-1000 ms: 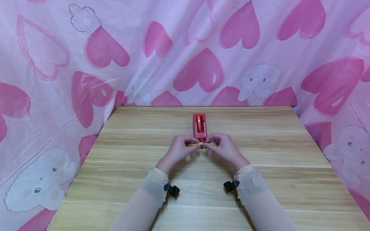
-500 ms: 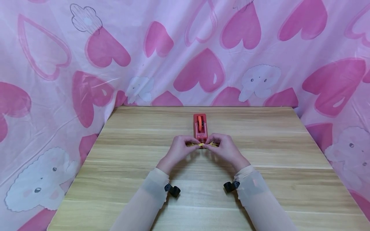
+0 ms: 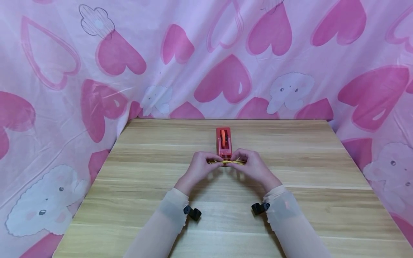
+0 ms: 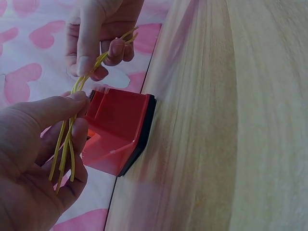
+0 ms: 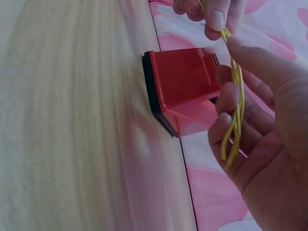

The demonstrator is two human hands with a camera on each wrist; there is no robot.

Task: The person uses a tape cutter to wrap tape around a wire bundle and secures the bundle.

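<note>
A small bundle of thin yellow wires (image 3: 229, 162) stretches sideways between both hands above the table. Thumb and fingers of the left hand (image 3: 200, 165) pinch it on one side; in the left wrist view, several loose wire ends (image 4: 62, 159) hang over that palm. The right hand (image 3: 253, 166) pinches the other side, with more yellow ends (image 5: 233, 130) lying across its curled fingers in the right wrist view. Just beyond the hands stands a red tape dispenser (image 3: 223, 147) with an orange roll; neither hand appears to grip it.
The wood-grain table (image 3: 155, 143) ends at a back edge behind the dispenser. A pink curtain (image 3: 180, 79) with hearts hangs around the back and sides. A black wrist camera (image 3: 192, 213) sits on each forearm.
The fingertips have drawn slightly apart, the right hand shifting a little to the right. More of the yellow bundle now shows between them. The tape dispenser stays in place.
</note>
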